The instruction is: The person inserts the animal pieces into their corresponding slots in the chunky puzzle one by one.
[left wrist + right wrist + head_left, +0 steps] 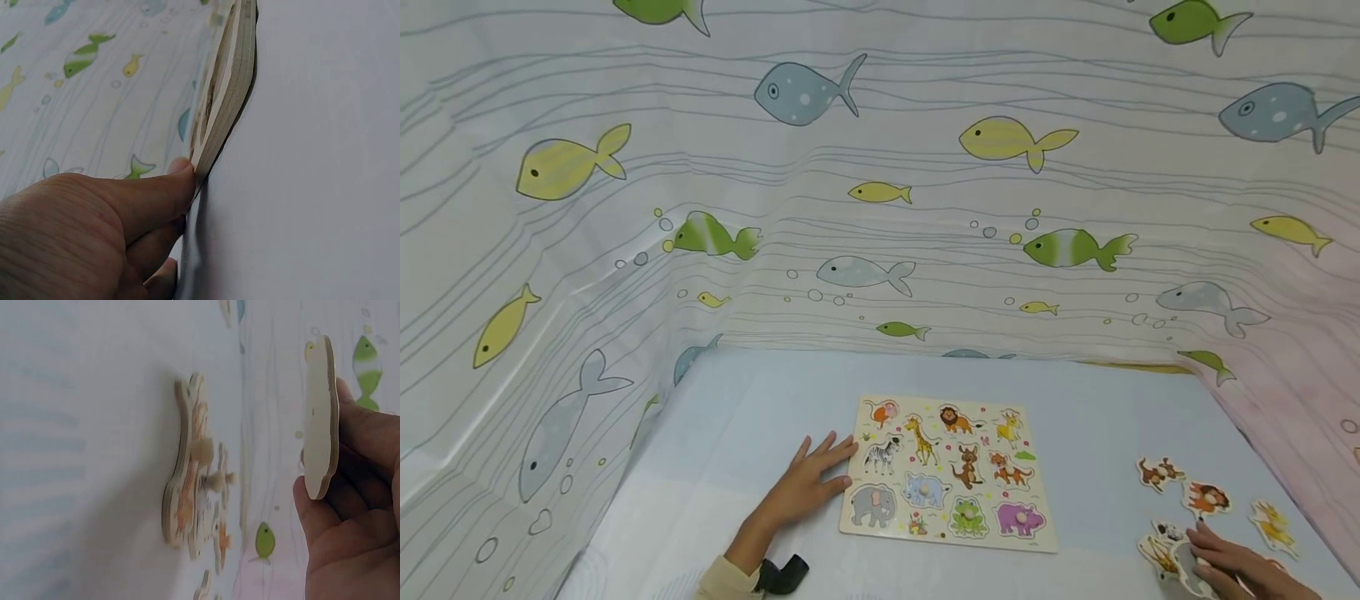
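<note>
So I'm at the table with the pale blue cover, fish-print curtain hanging all round it. The wooden animal puzzle board lies flat in the middle, a bit ahead of me. My left hand is laid flat on the cloth right at the board's left edge, fingers straight and slightly spread. The wrist view shows my thumb tip pressed right against the board's corner edge, so I'm touching it, not gripping it.

Several pieces sit in their slots along the bottom of the board: the grey elephant, the blue hippo, the green frog and the purple rhino.

My right hand is down at the near right corner of the table, well apart from the board, in among the loose pieces. It's pinching one flat wooden piece between thumb and fingers, lifted off the cloth; I only see its plain back and edge, so I can't tell which animal it is. Just beside it on the cloth lie a few more loose pieces with little pegs. From the head view, there's a lion piece, a brown animal and a yellow one scattered near that hand.
</note>
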`<move>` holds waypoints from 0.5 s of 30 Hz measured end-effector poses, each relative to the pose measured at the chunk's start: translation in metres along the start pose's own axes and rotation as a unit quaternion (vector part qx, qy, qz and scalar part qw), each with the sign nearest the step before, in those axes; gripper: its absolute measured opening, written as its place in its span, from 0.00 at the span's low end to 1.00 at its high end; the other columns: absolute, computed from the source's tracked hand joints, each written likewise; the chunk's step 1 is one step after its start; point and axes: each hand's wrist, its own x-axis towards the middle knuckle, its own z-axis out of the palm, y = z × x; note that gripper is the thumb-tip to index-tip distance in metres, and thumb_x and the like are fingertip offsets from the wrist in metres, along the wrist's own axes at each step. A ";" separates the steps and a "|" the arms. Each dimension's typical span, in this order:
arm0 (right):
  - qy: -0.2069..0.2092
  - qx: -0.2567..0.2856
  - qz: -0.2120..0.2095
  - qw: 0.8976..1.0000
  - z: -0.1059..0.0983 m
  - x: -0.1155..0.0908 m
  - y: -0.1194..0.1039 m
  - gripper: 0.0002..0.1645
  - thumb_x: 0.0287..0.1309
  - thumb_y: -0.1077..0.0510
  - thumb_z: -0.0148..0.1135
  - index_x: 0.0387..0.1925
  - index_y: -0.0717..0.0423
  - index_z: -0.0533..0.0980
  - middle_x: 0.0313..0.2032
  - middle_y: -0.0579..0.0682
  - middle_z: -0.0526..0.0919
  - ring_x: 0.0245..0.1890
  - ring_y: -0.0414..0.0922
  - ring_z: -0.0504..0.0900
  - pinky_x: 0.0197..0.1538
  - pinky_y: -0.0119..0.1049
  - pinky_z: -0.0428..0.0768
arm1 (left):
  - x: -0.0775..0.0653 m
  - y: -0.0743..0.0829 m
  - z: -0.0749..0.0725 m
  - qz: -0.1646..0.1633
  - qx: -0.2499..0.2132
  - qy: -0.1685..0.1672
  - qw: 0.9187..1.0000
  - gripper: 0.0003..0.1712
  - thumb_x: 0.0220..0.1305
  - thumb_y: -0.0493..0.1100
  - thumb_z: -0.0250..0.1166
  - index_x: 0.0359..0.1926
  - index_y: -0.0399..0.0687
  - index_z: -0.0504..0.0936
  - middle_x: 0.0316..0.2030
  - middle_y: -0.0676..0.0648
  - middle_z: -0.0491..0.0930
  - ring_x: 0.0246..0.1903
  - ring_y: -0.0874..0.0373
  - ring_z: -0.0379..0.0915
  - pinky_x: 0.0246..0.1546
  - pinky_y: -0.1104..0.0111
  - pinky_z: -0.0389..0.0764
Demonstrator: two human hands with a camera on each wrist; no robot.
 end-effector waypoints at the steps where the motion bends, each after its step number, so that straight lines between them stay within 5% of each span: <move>1: 0.046 0.004 -0.013 0.999 0.005 0.000 -0.010 0.19 0.67 0.57 0.63 0.55 0.65 0.80 0.57 0.24 0.74 0.56 0.07 0.60 0.41 0.09 0.75 | 0.000 0.000 0.000 0.001 0.001 0.001 1.000 0.32 0.64 0.46 0.68 0.68 0.49 0.74 0.71 0.48 0.68 0.77 0.42 0.51 0.78 0.43 0.32; 3: 0.106 0.030 -0.016 0.994 0.011 0.005 -0.031 0.17 0.65 0.61 0.65 0.52 0.63 0.82 0.53 0.20 0.74 0.53 0.09 0.66 0.42 0.07 0.74 | -0.001 0.001 0.000 0.003 0.002 0.004 1.000 0.32 0.64 0.45 0.68 0.68 0.48 0.74 0.71 0.47 0.69 0.76 0.41 0.51 0.78 0.42 0.33; 7: 0.177 0.074 -0.127 0.973 0.019 0.014 -0.062 0.21 0.53 0.78 0.66 0.49 0.65 0.82 0.55 0.31 0.82 0.56 0.20 0.77 0.50 0.13 0.78 | -0.001 0.001 -0.001 -0.006 0.006 0.002 1.000 0.32 0.65 0.46 0.68 0.69 0.49 0.73 0.71 0.50 0.68 0.77 0.44 0.50 0.79 0.44 0.32; 9: 0.180 0.086 -0.141 0.970 0.021 0.021 -0.074 0.24 0.49 0.80 0.67 0.49 0.65 0.83 0.56 0.40 0.85 0.56 0.24 0.79 0.52 0.16 0.79 | -0.001 0.001 -0.001 -0.006 0.004 0.001 1.000 0.32 0.65 0.46 0.68 0.69 0.49 0.73 0.71 0.49 0.68 0.77 0.44 0.50 0.79 0.44 0.32; 15: 0.153 0.069 -0.108 0.980 0.031 0.039 -0.097 0.22 0.53 0.70 0.71 0.51 0.57 0.84 0.52 0.39 0.87 0.56 0.19 0.76 0.52 0.13 0.77 | -0.001 0.000 -0.001 0.009 -0.007 -0.004 1.000 0.32 0.65 0.47 0.67 0.69 0.46 0.73 0.71 0.46 0.68 0.77 0.41 0.50 0.78 0.42 0.32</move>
